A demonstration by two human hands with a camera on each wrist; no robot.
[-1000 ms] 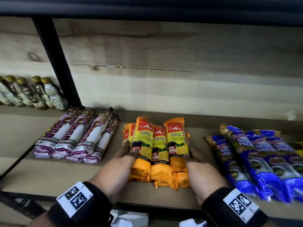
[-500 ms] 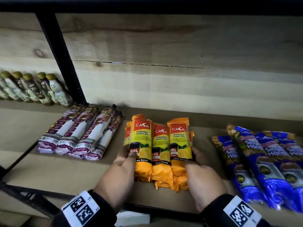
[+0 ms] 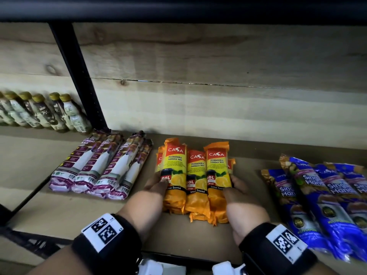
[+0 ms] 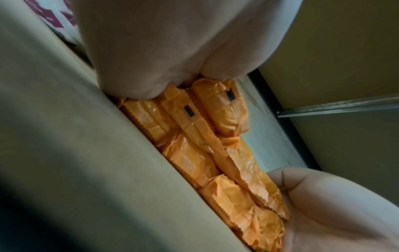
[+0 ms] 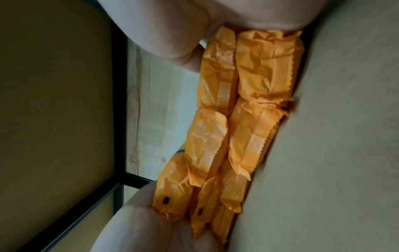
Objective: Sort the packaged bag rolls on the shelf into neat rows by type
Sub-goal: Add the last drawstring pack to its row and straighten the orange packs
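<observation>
Orange rolls (image 3: pixel 195 181) remain clamped between both hands (image 3: pixel 156 187) (image 3: pixel 237 190), pushed slightly deeper.

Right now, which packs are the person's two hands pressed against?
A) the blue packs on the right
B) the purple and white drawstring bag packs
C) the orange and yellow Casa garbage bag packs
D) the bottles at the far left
C: the left hand and the right hand flank the orange Casa packs, squeezing the bunch from both sides; the purple and white packs and the blue packs lie untouched.
</observation>
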